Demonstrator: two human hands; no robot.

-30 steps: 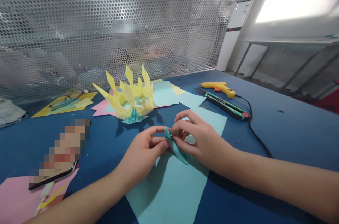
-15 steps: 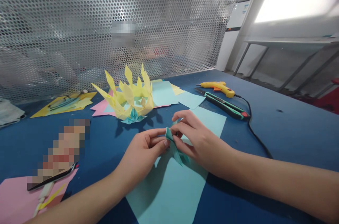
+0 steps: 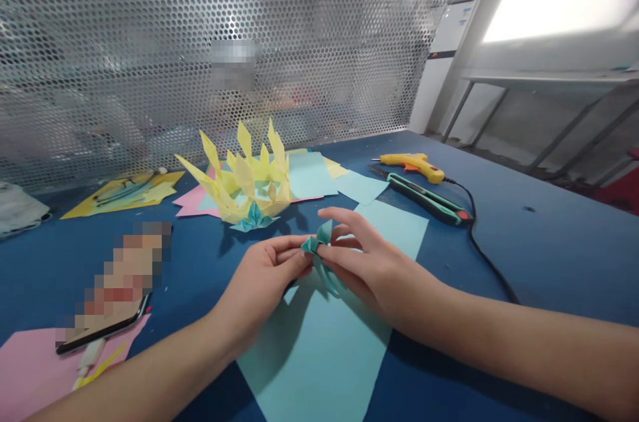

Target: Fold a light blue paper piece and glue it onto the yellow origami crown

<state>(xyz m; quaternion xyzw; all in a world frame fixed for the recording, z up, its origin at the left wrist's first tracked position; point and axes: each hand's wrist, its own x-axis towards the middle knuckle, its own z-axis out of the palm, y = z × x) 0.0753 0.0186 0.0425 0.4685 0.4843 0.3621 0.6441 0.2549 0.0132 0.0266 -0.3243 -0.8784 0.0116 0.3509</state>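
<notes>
Both hands meet over a light teal paper sheet (image 3: 319, 355) lying on the blue table (image 3: 549, 242). My left hand (image 3: 259, 282) and my right hand (image 3: 369, 262) pinch a small folded teal paper piece (image 3: 319, 245) between their fingertips. The piece's upper tip pokes up between the fingers and its lower part hangs down toward the sheet. Just behind the hands stands a yellow folded paper flower (image 3: 244, 176) with a small teal folded base.
Loose pink, teal and yellow sheets (image 3: 309, 176) lie behind the flower. A yellow glue gun (image 3: 412, 166) with a black cord and a green utility knife (image 3: 424, 199) sit at the right. A phone (image 3: 110, 322) rests on pink paper at the left. A perforated metal screen (image 3: 150, 42) closes the back.
The hands have shifted slightly up and away, and the teal piece has been turned so its tip now points upward between the fingers.
</notes>
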